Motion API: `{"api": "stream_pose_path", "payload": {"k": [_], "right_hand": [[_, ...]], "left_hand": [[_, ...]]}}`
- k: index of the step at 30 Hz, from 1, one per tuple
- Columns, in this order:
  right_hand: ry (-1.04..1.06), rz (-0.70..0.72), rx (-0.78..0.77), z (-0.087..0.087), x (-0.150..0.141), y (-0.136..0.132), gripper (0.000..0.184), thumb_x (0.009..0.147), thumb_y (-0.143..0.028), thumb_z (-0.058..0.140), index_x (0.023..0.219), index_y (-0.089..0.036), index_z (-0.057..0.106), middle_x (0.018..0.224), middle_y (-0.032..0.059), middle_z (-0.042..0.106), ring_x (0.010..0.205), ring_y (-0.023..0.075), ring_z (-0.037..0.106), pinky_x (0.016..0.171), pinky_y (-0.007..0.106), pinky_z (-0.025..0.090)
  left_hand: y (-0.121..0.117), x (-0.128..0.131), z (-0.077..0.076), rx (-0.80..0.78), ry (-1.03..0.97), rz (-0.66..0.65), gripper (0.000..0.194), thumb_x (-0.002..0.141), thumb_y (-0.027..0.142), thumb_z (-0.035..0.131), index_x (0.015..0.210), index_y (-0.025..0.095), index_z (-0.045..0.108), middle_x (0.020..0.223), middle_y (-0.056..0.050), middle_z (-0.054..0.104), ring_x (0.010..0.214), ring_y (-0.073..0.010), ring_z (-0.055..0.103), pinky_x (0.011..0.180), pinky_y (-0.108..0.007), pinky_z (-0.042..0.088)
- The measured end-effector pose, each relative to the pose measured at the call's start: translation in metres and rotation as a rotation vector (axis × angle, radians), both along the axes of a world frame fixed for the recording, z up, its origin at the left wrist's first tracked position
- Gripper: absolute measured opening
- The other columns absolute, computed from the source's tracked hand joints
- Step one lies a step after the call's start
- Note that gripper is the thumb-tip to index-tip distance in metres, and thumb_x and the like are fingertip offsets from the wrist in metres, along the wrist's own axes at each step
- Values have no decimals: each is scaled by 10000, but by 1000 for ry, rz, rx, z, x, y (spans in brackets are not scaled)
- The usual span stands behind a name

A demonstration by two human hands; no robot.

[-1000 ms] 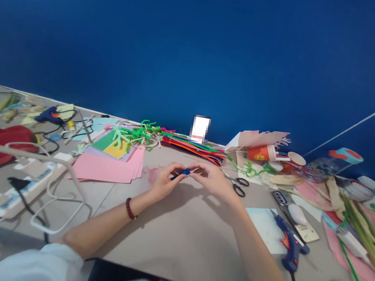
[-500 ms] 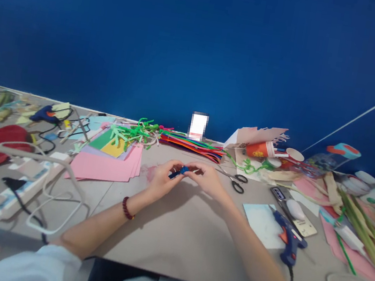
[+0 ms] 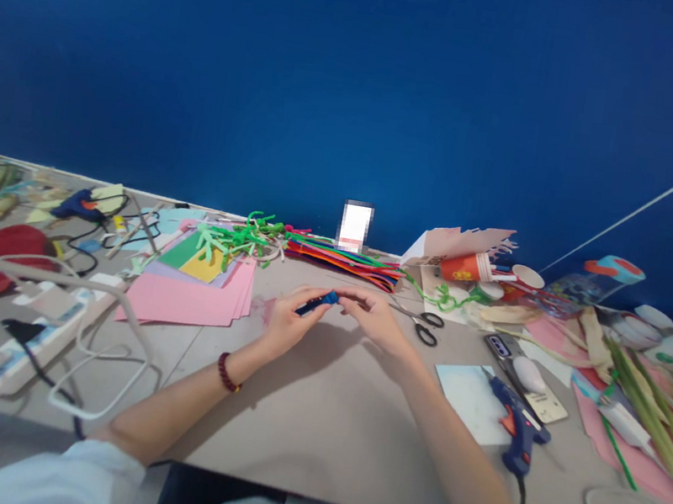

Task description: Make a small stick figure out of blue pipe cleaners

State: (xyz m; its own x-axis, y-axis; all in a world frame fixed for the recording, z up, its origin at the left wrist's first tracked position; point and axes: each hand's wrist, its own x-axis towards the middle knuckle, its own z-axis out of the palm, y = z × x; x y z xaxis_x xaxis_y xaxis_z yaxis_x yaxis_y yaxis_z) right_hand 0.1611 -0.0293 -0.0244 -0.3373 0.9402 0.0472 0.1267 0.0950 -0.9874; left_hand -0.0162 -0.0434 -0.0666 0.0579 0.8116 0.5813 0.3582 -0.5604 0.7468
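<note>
My left hand (image 3: 291, 320) is closed round a small blue piece (image 3: 333, 297), dark along its length and brighter at its right end. The fingers cover much of it, so its exact kind is not clear. At that brighter end, my right hand (image 3: 370, 317) has thumb and fingertips pinched together. Both hands are held above the table, in front of a bundle of coloured pipe cleaners (image 3: 344, 265). To the right of my right hand lie black-handled scissors (image 3: 428, 328).
Pink paper sheets (image 3: 181, 300) and bent green pipe cleaners (image 3: 243, 235) lie left. A white power strip (image 3: 46, 334) with loose cables is further left. On the right are a glue gun (image 3: 522, 430), a phone (image 3: 500, 346), red paper cups (image 3: 465, 268) and dried husks (image 3: 639, 394).
The right fingertips have shifted slightly right along the blue piece, leaving more of its brighter end showing. The left hand keeps nearly the same place.
</note>
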Motion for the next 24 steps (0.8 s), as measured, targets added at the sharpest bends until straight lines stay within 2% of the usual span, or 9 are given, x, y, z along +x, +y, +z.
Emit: {"api": "stream_pose_path", "payload": {"k": [5,8,17,24], "right_hand": [[7,-43,-35,-3,-1,2,236,715,-314,674,901,-171,693,921,65,706,806,162,629,793,316,474],[2,-29,-50,-7,-1,3,236,707,-318,678,891,-169,685,892,56,705,775,153,629,774,307,471],[-7,-29,-63,-11,0,4,272,688,-352,693,870,-150,697,895,74,723,793,175,650,792,327,477],[-23,-8,-42,-4,0,2,290,703,-368,684,898,-155,701,928,83,725,837,195,661,837,360,479]], "left_hand": [[0,0,-1,149,97,-32,226,805,224,642,1027,190,663,933,-73,680,852,-159,637,763,-291,519],[1,-1,-4,187,108,-38,195,816,202,626,1006,192,664,910,-70,680,826,-154,637,731,-285,522],[0,1,-5,179,88,-12,147,821,216,613,947,182,681,896,-80,684,814,-156,642,731,-294,534],[-1,-1,-3,62,67,8,188,831,293,604,973,203,688,923,-79,698,832,-174,649,774,-323,531]]}}
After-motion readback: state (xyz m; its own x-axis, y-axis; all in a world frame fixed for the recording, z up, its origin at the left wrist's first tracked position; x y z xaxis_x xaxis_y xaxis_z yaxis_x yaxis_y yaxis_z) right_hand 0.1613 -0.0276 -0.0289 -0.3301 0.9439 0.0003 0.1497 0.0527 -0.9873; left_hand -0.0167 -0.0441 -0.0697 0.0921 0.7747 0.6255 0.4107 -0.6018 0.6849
